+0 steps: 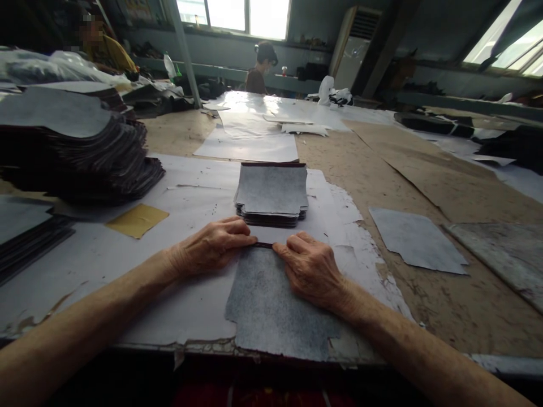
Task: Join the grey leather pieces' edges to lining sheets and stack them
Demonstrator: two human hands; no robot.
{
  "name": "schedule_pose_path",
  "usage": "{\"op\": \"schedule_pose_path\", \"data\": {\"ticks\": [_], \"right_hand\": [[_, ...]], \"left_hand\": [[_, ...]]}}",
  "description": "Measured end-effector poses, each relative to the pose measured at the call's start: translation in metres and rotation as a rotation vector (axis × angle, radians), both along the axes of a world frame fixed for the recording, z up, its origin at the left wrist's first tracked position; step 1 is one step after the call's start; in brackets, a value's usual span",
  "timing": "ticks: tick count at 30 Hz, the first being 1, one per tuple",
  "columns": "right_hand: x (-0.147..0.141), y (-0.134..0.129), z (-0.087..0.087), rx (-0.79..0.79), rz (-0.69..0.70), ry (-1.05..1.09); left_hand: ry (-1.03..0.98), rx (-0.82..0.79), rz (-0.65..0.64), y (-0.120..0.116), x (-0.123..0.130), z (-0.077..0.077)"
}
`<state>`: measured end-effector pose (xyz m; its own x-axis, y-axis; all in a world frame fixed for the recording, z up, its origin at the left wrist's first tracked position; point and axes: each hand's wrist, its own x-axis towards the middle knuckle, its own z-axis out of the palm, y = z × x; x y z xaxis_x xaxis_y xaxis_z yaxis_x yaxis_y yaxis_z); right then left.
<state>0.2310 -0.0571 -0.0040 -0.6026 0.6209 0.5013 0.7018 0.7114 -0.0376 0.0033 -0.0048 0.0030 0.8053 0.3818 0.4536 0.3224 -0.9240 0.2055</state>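
Note:
A grey, fabric-backed sheet (280, 311) with notched corners lies flat at the table's front edge. Its far edge is turned over into a narrow dark strip. My left hand (216, 243) pinches that strip at its left end, thumb and fingers together. On the strip's right part, my right hand (311, 263) presses with curled fingers and covers the corner beneath. Just beyond my hands sits a neat stack of similar grey pieces (272, 189), each with a dark folded far edge.
Tall piles of dark-edged sheets (72, 147) stand at the left, near a yellow square (138, 220). One loose grey piece (418, 237) and a grey slab (504, 249) lie at the right. White sheets (250, 141) lie farther back. Two people (258, 73) are in the background.

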Motion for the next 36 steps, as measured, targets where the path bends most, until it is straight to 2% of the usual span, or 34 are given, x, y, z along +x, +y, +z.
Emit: {"op": "schedule_pose_path", "data": {"ticks": [8,12,15,18,21,24,27,29,31,36], "right_hand": [[-0.003,0.001,0.006,-0.031,-0.004,-0.091],[-0.011,0.006,0.019,-0.068,0.082,-0.280],[-0.018,0.011,0.020,-0.002,0.164,-0.386],[-0.021,0.018,0.010,0.038,0.194,-0.233],[-0.019,0.023,0.000,-0.026,0.159,-0.024],[-0.018,0.025,-0.003,-0.085,0.179,0.003],[-0.018,0.025,-0.001,-0.104,0.183,-0.024],[-0.019,0.024,0.000,-0.106,0.179,-0.044],[-0.019,0.024,0.000,-0.116,0.166,-0.065],[-0.020,0.023,0.000,-0.152,0.124,-0.143]], "left_hand": [[0.023,0.147,0.004,-0.006,0.002,-0.005],[0.037,0.146,0.022,-0.004,0.002,-0.006],[0.055,0.145,0.022,-0.004,0.002,-0.004],[0.071,0.156,0.011,-0.006,0.003,-0.001],[0.071,0.165,0.001,-0.005,0.003,0.001],[0.042,0.108,0.000,-0.001,0.000,0.000],[-0.102,-0.014,0.059,0.002,-0.008,-0.001],[-0.208,-0.053,0.140,-0.005,-0.012,0.001],[-0.222,-0.067,0.213,-0.020,-0.011,0.005],[0.018,-0.059,0.291,-0.067,0.004,0.009]]}}
